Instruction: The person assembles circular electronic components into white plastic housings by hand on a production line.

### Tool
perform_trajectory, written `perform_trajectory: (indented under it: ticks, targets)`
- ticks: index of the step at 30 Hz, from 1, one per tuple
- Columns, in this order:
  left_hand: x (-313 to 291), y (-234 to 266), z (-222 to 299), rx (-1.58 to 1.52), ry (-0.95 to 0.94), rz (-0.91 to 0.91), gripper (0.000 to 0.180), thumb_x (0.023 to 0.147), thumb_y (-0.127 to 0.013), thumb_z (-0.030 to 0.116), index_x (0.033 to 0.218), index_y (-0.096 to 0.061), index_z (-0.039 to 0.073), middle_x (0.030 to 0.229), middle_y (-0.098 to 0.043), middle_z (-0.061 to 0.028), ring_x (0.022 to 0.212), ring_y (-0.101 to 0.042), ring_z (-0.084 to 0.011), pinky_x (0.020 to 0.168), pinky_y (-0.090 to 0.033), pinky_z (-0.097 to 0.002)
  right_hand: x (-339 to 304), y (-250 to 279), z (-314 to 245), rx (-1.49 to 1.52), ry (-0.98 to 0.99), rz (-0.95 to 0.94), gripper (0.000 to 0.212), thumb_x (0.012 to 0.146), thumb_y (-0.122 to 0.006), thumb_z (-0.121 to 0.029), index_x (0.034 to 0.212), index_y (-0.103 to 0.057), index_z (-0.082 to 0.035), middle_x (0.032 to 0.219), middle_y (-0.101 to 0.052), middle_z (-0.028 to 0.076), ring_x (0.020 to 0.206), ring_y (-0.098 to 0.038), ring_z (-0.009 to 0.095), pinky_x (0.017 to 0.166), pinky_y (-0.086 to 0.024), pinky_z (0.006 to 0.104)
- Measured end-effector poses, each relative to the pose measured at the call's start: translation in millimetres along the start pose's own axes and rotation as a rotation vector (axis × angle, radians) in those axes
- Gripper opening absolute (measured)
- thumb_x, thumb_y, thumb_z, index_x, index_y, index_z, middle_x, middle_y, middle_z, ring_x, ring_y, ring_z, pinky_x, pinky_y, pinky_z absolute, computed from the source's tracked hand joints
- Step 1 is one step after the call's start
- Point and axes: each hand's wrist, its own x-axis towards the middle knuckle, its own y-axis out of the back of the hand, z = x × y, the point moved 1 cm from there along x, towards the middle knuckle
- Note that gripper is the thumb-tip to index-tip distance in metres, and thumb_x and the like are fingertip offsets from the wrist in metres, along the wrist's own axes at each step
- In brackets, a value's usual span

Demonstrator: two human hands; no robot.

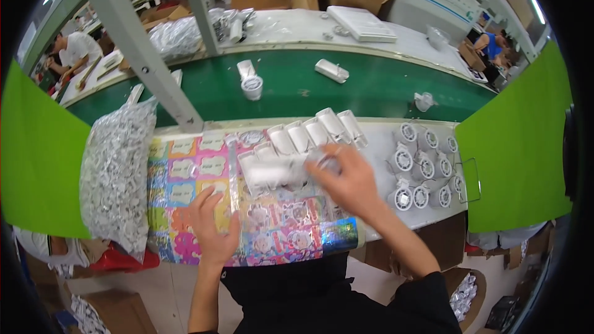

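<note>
My right hand (349,179) is closed on a blurred white part (275,173) above the colourful printed sheet (260,247). Motion smears its shape, and my fingers cover its right end. My left hand (215,226) is over the sheet's front left portion, fingers apart, holding nothing. Just beyond my right hand, several white half-round plastic shells (300,136) lie in a slanted row. Right of that row stand several white round fan units (424,167) with wires, grouped on the white tabletop.
Left of the sheet leans a clear bag of small white parts (117,176). A green conveyor belt (371,86) runs beyond the table, carrying a white fan piece (252,86) and a shell (331,70). A grey post (145,55) and green side panels (520,148) flank the space.
</note>
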Motion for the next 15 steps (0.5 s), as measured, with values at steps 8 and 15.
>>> perform_trajectory:
  ticks: [8,15]
  targets:
    - [-51.8,-28.3,-67.5,-0.072,0.293,-0.154,0.006,0.082,-0.071,0.003,0.087,-0.067,0.003,0.085,-0.059,-0.0137,0.078,-0.059,-0.0335,0.068,-0.045,-0.0434,3.7,-32.3,247.1,-0.078,-1.029,-0.166,0.063,0.078,-0.083,-0.032,0.133,-0.059,-0.013,0.124,-0.059,0.024,0.114,-0.061,0.044,0.097,-0.053,0.0480]
    - [-48.9,-31.9,-61.3,0.051,0.211,-0.155,0.008,0.083,-0.072,0.008,0.088,-0.067,0.004,0.091,-0.061,-0.0130,0.086,-0.060,-0.0349,0.074,-0.046,-0.0461,-10.8,-75.1,325.7,-0.075,-1.006,-0.348,0.075,0.076,-0.083,-0.036,0.140,-0.054,-0.009,0.137,-0.054,0.030,0.128,-0.053,0.047,0.106,-0.048,0.0518]
